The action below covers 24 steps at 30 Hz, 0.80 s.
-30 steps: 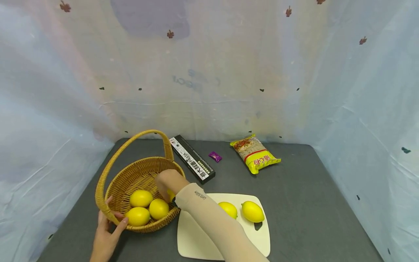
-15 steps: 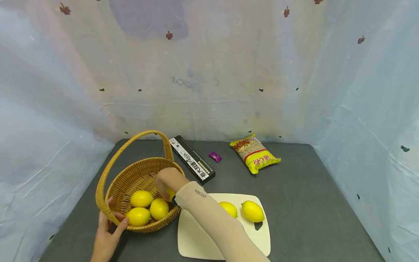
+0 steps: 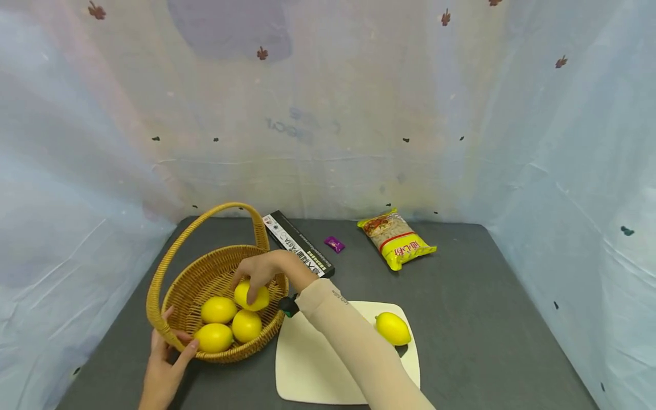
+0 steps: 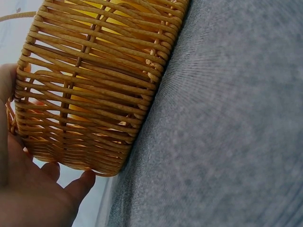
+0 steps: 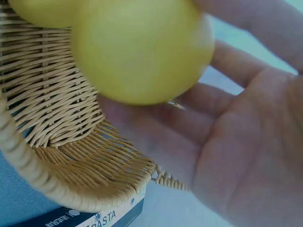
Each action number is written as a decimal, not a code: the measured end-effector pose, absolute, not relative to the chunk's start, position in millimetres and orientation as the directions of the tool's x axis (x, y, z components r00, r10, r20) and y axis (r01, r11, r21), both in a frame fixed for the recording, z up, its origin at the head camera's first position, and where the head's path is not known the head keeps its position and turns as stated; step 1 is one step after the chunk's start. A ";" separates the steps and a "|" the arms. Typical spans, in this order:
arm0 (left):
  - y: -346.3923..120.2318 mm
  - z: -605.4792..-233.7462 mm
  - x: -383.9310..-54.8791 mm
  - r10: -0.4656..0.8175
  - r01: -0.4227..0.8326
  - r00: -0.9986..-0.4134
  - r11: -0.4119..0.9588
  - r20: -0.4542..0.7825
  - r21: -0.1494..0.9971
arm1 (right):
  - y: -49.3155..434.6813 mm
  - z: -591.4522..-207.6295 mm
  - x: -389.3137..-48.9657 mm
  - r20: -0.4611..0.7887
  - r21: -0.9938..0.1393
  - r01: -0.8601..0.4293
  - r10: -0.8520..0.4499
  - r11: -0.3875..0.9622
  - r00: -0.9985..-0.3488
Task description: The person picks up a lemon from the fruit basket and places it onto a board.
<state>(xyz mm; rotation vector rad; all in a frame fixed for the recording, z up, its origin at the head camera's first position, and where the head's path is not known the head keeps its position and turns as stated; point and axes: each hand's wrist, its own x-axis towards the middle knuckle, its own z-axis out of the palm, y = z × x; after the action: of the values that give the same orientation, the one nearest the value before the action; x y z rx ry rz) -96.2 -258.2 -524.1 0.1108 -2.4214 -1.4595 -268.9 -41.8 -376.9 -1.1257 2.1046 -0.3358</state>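
In the head view, my left hand (image 3: 165, 364) holds the near left rim of the yellow-brown wicker basket (image 3: 179, 285), by the foot of its arched handle. The left wrist view shows its fingers against the woven wall (image 4: 90, 94). My right hand (image 3: 263, 267) reaches over the basket's right side and grips a yellow lemon (image 3: 256, 297) from above. In the right wrist view, that lemon (image 5: 142, 52) sits between thumb and fingers. Three other lemons (image 3: 218, 310) lie together inside the basket. Another lemon (image 3: 393, 328) rests on the white cutting board (image 3: 307, 370), partly covered by the right sleeve.
A black pasta box (image 3: 299, 242) lies behind the basket's right side. A small purple packet (image 3: 335, 244) and a yellow food bag (image 3: 397, 239) lie farther back on the grey table (image 3: 487, 319). Pale sheeting (image 3: 328, 114) hangs around the table's back and sides.
My right hand has come up a little inside the basket, bringing its lemon into clear view. The right sleeve now hides the second lemon on the board. My left hand stays at the rim.
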 end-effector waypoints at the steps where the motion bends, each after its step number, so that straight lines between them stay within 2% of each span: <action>1: -258.1 -523.8 -96.5 -0.226 0.091 -0.948 0.478 0.223 0.873 | -38.1 -376.6 -270.2 -0.436 -0.558 -0.627 -0.834 0.545 -0.337; 4: -258.2 -522.9 -97.4 -0.226 0.088 -0.949 0.484 0.221 0.870 | -27.6 -374.5 -272.1 -0.357 -0.636 -0.624 -0.889 0.455 -0.285; 12: -255.4 -521.1 -97.9 -0.224 0.072 -0.951 0.510 0.213 0.857 | -0.9 -360.4 -262.9 -0.166 -0.748 -0.606 -0.961 0.270 -0.223; 16: -256.3 -523.0 -97.8 -0.220 0.078 -0.951 0.506 0.216 0.859 | 11.8 -351.2 -255.9 -0.123 -0.759 -0.607 -0.968 0.234 -0.219; 24: -257.4 -524.5 -97.7 -0.216 0.091 -0.950 0.499 0.225 0.862 | 40.4 -346.8 -242.1 -0.111 -0.773 -0.585 -0.961 0.244 -0.255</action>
<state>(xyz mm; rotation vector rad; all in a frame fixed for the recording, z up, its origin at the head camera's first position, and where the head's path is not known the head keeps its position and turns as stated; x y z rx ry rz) -97.7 -257.4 -524.5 0.1054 -2.4429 -1.4315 -242.1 40.4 -346.8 -1.4063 1.9319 -0.8235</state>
